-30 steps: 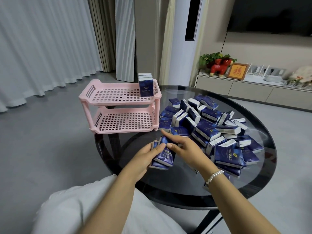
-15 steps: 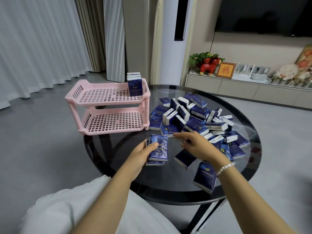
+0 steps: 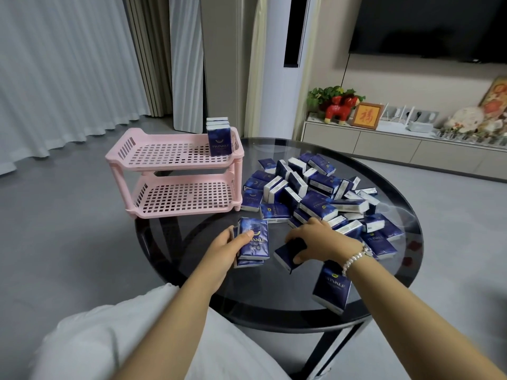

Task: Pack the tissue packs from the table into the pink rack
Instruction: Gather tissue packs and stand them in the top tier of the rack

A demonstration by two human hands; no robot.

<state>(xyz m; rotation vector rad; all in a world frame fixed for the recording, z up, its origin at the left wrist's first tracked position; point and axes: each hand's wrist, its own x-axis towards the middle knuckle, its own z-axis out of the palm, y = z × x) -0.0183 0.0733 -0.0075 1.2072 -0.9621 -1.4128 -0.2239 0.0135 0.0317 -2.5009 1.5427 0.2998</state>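
Your left hand [image 3: 229, 246] grips a small stack of tissue packs [image 3: 253, 242] in front of the pink rack [image 3: 175, 174], while your right hand [image 3: 318, 239] curls round one pack [image 3: 288, 255] beside that stack.

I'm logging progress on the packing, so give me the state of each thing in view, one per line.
Pink rack: upright, lower shelf bare.
Packs on the top shelf: standing upright in the right back corner.
Pile of tissue packs: loose on the table.
Left hand: gripping a small stack of packs.
Right hand: gripping one pack.
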